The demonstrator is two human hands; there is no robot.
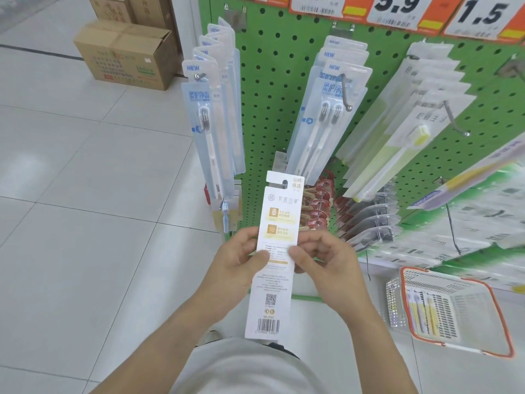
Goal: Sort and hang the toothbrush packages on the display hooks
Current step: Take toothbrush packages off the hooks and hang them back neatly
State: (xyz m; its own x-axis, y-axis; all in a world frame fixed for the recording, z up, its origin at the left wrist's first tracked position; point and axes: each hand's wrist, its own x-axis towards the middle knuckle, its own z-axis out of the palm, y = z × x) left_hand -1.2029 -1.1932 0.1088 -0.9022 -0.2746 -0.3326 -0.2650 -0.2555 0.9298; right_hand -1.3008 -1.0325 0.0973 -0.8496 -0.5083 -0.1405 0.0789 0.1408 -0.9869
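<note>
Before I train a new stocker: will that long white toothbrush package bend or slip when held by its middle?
The package looks fairly stiff: both hands pinch its middle and it stays straight end to end. Probably light, since thumbs and fingers alone hold it. Its smooth card back might be somewhat slippery.

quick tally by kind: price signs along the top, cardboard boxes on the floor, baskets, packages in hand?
Price signs: 3
Cardboard boxes: 3
Basket: 1
Package held by left hand and right hand: 1
Total: 8
</note>
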